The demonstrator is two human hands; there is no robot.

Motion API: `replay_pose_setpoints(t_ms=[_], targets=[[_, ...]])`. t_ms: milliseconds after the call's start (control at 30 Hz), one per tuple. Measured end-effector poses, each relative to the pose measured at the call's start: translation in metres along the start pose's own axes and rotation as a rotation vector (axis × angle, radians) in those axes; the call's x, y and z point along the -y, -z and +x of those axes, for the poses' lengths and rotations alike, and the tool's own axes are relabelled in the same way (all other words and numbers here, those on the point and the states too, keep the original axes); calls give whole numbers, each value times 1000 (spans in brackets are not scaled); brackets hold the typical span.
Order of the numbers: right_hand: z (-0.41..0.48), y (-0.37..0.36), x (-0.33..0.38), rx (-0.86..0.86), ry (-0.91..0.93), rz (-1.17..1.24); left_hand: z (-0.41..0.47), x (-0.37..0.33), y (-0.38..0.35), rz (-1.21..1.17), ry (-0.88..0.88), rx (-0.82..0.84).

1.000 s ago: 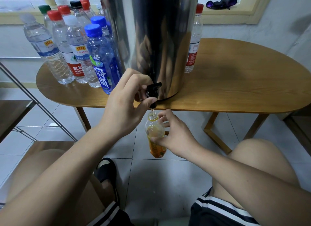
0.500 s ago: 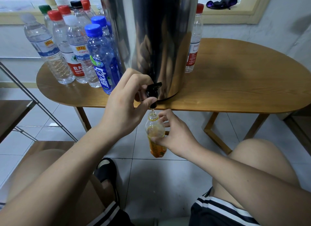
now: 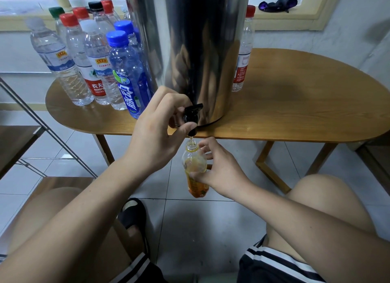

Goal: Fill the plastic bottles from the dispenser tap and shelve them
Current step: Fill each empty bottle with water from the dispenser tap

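A tall steel dispenser [image 3: 190, 50] stands on the wooden table [image 3: 295, 105], its black tap [image 3: 191, 116] hanging over the front edge. My left hand [image 3: 156, 130] grips the tap, thumb under the spout and fingers curled over the top. Just below, my right hand [image 3: 219, 173] holds a small uncapped orange-labelled bottle [image 3: 194, 164] upright, mouth under the spout. A thin stream runs into the bottle's neck.
Several capped bottles [image 3: 88, 61] cluster on the table left of the dispenser, a blue one [image 3: 126, 76] nearest. One red-capped bottle [image 3: 242, 50] stands to the right. A metal-framed shelf rack [image 3: 31, 122] is at the left. My knees and a black slipper [image 3: 133, 215] are below.
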State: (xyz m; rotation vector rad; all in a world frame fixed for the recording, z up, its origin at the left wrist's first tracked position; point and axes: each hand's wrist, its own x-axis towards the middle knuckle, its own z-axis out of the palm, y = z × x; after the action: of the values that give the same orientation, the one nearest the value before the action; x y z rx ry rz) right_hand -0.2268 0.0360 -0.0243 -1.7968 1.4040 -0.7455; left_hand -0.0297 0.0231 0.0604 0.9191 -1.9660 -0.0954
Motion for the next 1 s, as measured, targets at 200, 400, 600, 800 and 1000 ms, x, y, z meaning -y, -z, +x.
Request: replay_pose_setpoints(t_ms=[200, 400, 600, 800, 1000], targets=[[0, 0, 0, 1, 2, -1, 0, -1, 0, -4, 0, -3], [1, 0, 0, 2, 4, -7, 0, 0, -1, 0, 0, -7], [0, 0, 0, -6, 4, -3, 0, 0, -1, -6, -2, -10], [1, 0, -1, -9, 5, -5, 0, 0, 0, -2, -2, -7], [1, -1, -1, -16, 6, -7, 0, 0, 0, -5, -2, -5]])
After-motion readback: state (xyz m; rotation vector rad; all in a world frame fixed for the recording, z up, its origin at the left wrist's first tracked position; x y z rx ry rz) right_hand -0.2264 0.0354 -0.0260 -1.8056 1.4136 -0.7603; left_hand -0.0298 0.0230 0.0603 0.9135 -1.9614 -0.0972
